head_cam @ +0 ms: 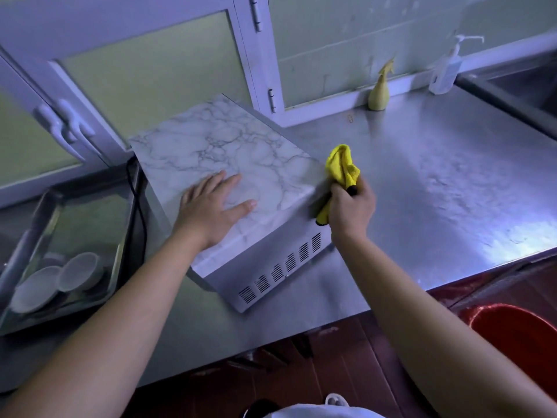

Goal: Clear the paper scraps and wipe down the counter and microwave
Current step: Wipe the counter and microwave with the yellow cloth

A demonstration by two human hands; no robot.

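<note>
I saw the left hand pressed flat, fingers spread, on the microwave at frame centre on the tabletop; the right hand gripped a yellow cloth against its right edge.

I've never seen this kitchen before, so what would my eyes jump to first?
The bright yellow cloth, bunched in the right hand by the right edge of the microwave, stands out most against the grey steel counter. Next comes the microwave's marble-patterned top, with the left hand lying flat on it. A red bucket sits on the floor at the lower right.
</note>
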